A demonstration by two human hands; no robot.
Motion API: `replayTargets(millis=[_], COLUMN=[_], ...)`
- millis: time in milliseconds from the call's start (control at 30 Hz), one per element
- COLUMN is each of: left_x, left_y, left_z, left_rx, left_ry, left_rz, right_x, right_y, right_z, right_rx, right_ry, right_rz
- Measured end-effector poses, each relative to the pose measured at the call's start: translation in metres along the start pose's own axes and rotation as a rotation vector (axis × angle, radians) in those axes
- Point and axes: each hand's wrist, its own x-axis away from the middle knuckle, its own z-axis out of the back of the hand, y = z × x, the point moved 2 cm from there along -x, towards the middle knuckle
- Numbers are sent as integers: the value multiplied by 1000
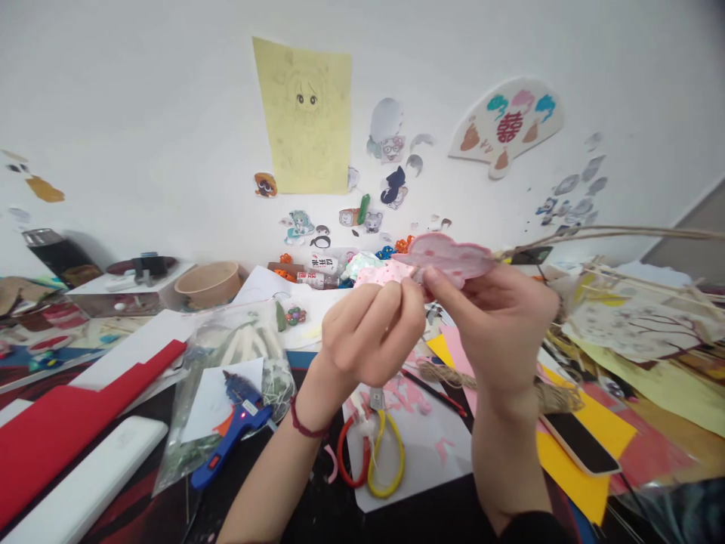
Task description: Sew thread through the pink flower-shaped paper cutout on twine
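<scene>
My left hand point(371, 329) is raised above the table with its fingers curled in a pinch at the edge of a pale pink dotted piece point(385, 273). Close beside it, my right hand point(504, 310) grips a pink cloud-shaped cutout point(447, 257) between thumb and fingers. The fingertips of both hands nearly meet, and the spot where the two pink pieces come together is partly hidden. A strand of twine point(612, 230) runs off to the right from behind the cutout. Below the hands lie scissors point(386, 453) with red and yellow handles.
A blue glue gun point(232, 446) with a lit light lies left of my left forearm. Further left are a white box-like bar point(91, 480) and red sheets point(73, 423). A phone point(581, 444) rests on yellow paper point(572, 472) at right. Behind stands a white wall with stickers.
</scene>
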Motion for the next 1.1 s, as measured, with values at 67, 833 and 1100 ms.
replayTargets(millis=[67, 833, 1100], left_x=[-2, -20, -23], left_y=[0, 2, 3], left_z=[2, 10, 12], left_rx=[106, 516, 464], left_ry=[66, 135, 104], left_rz=[142, 434, 420], right_x=[2, 12, 14], right_y=[-1, -18, -20], right_z=[-1, 3, 3], right_rx=[-18, 19, 23], right_ry=[55, 49, 43], right_rz=[-9, -9, 30])
